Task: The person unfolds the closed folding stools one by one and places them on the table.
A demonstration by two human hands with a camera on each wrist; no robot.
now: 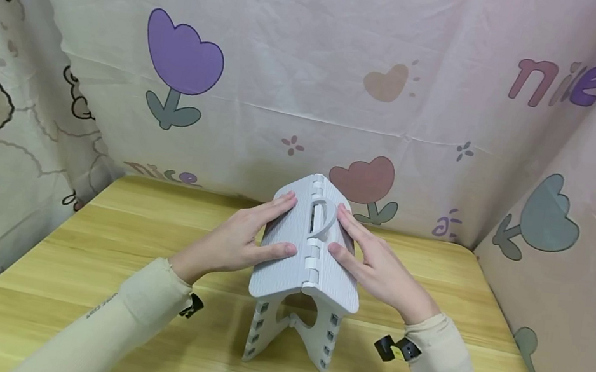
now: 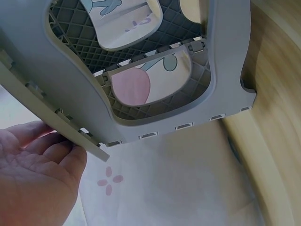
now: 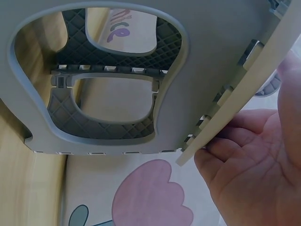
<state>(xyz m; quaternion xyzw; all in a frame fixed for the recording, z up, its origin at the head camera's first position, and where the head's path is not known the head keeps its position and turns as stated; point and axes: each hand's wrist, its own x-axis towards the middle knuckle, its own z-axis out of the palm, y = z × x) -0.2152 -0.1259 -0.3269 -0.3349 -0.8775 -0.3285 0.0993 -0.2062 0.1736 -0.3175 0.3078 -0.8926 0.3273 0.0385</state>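
Observation:
A light grey folding stool (image 1: 280,273) stands on the table, its two-part seat bent into a ridge like a small roof. My left hand (image 1: 235,238) rests on the seat's left half, fingers extended and thumb apart. On the right half lies my right hand (image 1: 378,265), its fingers also extended. Between them, a loop handle (image 1: 330,220) shows at the hinged ridge. Underneath, the stool's leg panels (image 2: 230,56) have large cut-outs and meet a partly folded, hinged cross-piece (image 3: 108,129). Both wrist views show my left fingers (image 2: 66,153) and right fingers (image 3: 216,153) against the seat's outer face.
The wood-grain table (image 1: 138,329) extends around the stool. A printed curtain (image 1: 292,69) with flowers and lettering hangs behind it and along both sides. A small black device (image 1: 397,349) is worn at the right wrist, another (image 1: 192,306) at the left.

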